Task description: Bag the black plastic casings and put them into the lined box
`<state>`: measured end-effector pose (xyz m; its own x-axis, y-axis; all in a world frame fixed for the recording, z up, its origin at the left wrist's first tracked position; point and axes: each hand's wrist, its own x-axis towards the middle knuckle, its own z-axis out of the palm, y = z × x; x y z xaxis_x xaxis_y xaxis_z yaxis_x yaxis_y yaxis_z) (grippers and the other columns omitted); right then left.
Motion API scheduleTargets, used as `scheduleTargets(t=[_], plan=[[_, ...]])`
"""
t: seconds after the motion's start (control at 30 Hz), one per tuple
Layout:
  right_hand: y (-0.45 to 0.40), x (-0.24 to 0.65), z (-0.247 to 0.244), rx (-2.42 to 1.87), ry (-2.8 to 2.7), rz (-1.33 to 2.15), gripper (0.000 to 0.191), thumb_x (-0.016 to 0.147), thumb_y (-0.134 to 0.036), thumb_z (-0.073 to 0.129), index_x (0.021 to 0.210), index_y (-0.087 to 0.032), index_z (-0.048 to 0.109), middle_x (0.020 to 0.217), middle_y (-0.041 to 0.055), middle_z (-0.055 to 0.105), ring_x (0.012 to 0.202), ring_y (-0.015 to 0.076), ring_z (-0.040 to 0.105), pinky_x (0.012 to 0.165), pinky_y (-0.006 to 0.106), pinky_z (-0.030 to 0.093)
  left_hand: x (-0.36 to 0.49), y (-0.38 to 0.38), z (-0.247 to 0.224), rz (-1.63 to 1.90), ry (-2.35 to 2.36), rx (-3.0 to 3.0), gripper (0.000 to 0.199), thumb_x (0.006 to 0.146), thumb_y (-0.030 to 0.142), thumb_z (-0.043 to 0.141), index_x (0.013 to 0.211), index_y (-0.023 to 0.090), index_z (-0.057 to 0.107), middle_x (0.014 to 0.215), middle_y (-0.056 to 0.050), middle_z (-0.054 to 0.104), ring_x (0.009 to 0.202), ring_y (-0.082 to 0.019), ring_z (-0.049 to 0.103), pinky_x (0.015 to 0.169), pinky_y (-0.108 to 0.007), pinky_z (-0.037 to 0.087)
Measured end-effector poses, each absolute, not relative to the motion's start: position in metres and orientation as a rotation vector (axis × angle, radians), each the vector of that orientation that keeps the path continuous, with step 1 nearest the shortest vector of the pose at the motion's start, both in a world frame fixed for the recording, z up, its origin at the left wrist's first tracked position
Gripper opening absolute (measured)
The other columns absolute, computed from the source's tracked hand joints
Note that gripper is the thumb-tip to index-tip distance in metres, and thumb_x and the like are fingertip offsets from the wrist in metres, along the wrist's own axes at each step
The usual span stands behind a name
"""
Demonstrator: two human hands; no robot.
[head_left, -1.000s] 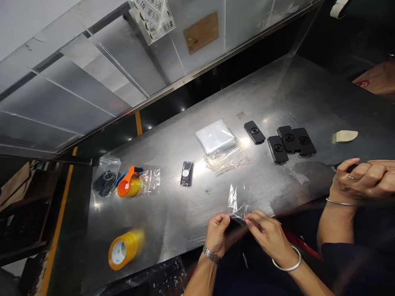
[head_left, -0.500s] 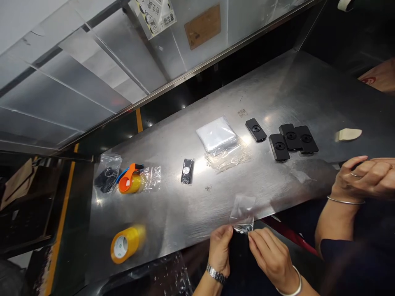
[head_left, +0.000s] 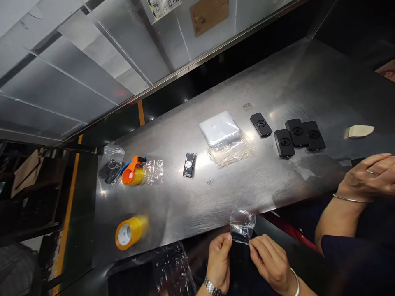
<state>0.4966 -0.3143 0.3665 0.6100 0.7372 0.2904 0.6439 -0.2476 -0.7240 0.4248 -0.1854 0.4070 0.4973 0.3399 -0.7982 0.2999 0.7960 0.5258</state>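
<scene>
A small clear plastic bag [head_left: 242, 222] is pinched between both hands at the table's front edge. My left hand [head_left: 219, 257], with a metal watch on the wrist, grips its left corner. The right corner is between the closed fingers of my right hand [head_left: 271, 260], which has a silver bangle. Farther back on the metal table [head_left: 173, 209] lies a stack of clear bags [head_left: 222, 130]. Left of the stack is a black item in clear wrap [head_left: 189, 165]. Several black rectangular devices [head_left: 297, 132] lie to the right, one [head_left: 261, 124] apart from the others.
An orange tape dispenser [head_left: 133, 170] and a bag with dark contents [head_left: 111, 166] sit at the left, a yellow tape roll [head_left: 129, 233] nearer. At right are another person's hands [head_left: 367, 176] and a cream-coloured piece [head_left: 361, 131].
The bag between my hands now hangs more opened out, its lower edge stretched between the fingers. The view has shifted slightly, and the items on the table appear a little higher and to the right.
</scene>
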Motion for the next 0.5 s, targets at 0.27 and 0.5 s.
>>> scheduleTargets(t=[0.27,0.5], plan=[[-0.314,0.496,0.359,-1.895,-0.996,0.184,0.023,0.076,-0.003,0.051,0.096,-0.015,0.052,0.077,0.0066,0.058,0.069,0.0171,0.056,0.06,0.031,0.049,0.42,-0.187,0.402,0.049,1.01,0.848,0.032,0.079,0.042,0.052,0.08,0.013,0.066,0.071,-0.006,0.064,0.07,-0.017,0.056,0.069,-0.029,0.041],[-0.306,0.497,0.376,-1.859,-0.676,0.452,0.018,0.083,-0.012,0.045,0.097,-0.019,0.054,0.077,0.0043,0.058,0.066,0.0137,0.058,0.056,0.024,0.05,0.42,-0.192,0.399,0.024,0.912,0.748,0.037,0.081,0.045,0.047,0.085,0.014,0.067,0.078,-0.008,0.066,0.074,-0.019,0.058,0.074,-0.032,0.041]])
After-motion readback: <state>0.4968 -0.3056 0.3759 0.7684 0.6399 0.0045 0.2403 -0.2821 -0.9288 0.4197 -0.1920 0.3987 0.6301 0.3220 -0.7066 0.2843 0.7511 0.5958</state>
